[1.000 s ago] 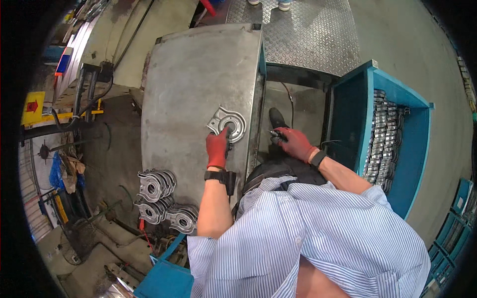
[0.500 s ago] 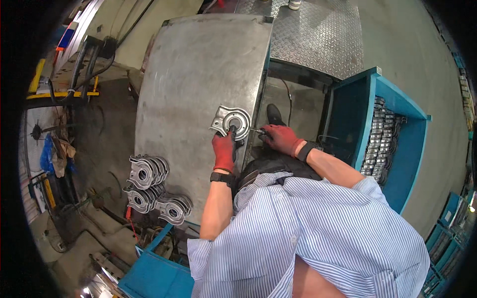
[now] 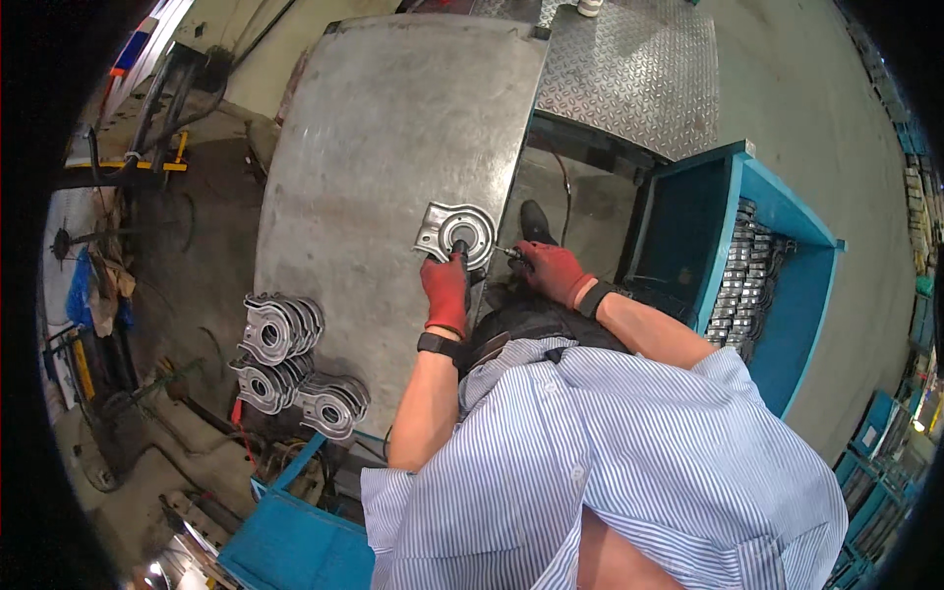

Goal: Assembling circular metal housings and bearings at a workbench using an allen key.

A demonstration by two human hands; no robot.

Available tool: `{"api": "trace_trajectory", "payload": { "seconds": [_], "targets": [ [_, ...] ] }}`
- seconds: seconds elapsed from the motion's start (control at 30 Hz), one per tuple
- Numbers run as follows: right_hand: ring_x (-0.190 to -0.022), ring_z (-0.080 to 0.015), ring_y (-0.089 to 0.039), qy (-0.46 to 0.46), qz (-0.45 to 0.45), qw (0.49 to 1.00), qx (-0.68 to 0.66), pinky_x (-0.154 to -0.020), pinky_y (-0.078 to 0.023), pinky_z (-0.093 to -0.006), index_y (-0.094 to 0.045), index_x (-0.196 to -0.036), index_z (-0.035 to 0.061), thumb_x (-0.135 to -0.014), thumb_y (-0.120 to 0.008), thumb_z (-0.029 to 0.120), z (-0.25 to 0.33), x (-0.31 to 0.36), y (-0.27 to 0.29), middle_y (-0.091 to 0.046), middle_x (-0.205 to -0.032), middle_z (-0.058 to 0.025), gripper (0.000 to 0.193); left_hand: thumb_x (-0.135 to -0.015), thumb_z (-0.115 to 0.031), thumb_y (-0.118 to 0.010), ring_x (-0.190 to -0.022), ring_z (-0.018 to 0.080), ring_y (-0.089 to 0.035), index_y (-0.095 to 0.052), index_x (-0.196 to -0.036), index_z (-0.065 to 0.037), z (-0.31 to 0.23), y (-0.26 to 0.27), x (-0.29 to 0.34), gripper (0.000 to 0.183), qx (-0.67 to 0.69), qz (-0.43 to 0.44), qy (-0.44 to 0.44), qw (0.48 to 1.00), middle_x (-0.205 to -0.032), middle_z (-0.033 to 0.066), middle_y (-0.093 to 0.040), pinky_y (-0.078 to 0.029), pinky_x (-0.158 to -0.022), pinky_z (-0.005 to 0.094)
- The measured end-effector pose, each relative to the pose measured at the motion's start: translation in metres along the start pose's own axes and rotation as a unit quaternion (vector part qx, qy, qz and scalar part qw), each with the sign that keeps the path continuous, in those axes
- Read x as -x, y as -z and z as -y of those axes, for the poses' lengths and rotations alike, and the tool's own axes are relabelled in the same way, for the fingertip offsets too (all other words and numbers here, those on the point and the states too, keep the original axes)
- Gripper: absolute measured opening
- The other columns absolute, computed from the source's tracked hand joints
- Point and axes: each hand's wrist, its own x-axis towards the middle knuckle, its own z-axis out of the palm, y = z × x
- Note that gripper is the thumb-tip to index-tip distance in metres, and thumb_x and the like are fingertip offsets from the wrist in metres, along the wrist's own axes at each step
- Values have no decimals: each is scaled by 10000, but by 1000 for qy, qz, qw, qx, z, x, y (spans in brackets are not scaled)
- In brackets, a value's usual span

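On the grey metal tabletop (image 3: 393, 128) lies a stamped metal bracket (image 3: 474, 218) with a round ring and a flat, holed side. My left hand (image 3: 446, 290), in a red glove with dark fingertips, is closed on its near edge, the fingers reaching over the ring's opening. My right hand (image 3: 556, 271), also gloved, grips a small tool with a thin metal tip (image 3: 508, 253). That tip points left at the ring's right rim; whether it touches cannot be made out. The tool's handle is mostly hidden in the fist.
Stacks of similar brackets (image 3: 280, 329) stand at the table's near left corner. To the right, a blue bin (image 3: 796, 305) holds rows of metal parts (image 3: 742, 280). A blue surface (image 3: 295, 546) is at lower left. Beyond the table's right edge is a diamond-plate sheet (image 3: 629, 79).
The whole view has shifted slightly. Both hands keep nearly the same positions at the bracket, and the tool tip stays by the ring's right rim.
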Motion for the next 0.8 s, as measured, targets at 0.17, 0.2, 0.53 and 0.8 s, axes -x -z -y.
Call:
{"api": "trace_trajectory", "payload": {
  "seconds": [0.17, 0.2, 0.53, 0.8],
  "targets": [
    [-888, -375, -598, -5, -1, 1000, 3, -756, -484, -452, -553, -1083, 60, -741, -617, 169, -6, -2, -3, -618, -928, -190, 365, -749, -299, -717, -833, 450, -595, -613, -830, 101, -21, 10, 8, 420, 31, 30, -26, 999, -839, 294, -624, -457, -683, 452],
    [-897, -372, -597, -9, 3, 1000, 0, -761, -484, -448, -556, -1088, 62, -748, -619, 178, -5, -3, -3, -619, -940, -189, 364, -751, -297, -715, -830, 451, -595, -613, -827, 103, -25, 13, 9, 419, 36, 30, -28, 999, -833, 295, -623, -456, -680, 452],
    [-880, -368, -606, -18, -13, 1000, -3, -756, -487, -450, -555, -1071, 60, -729, -627, 153, -6, -2, -9, -619, -939, -187, 361, -756, -268, -706, -819, 437, -602, -629, -821, 88, -33, 16, 10, 369, -26, 23, 4, 999, -819, 282, -628, -450, -674, 459],
    [-919, -350, -599, -6, -5, 1000, 4, -763, -489, -421, -559, -1098, 82, -804, -615, 227, -13, -5, -14, -620, -978, -164, 334, -751, -290, -716, -809, 445, -595, -614, -789, 94, -33, 19, 11, 399, 26, 46, -7, 999, -811, 293, -619, -447, -683, 462]
  ]
}}
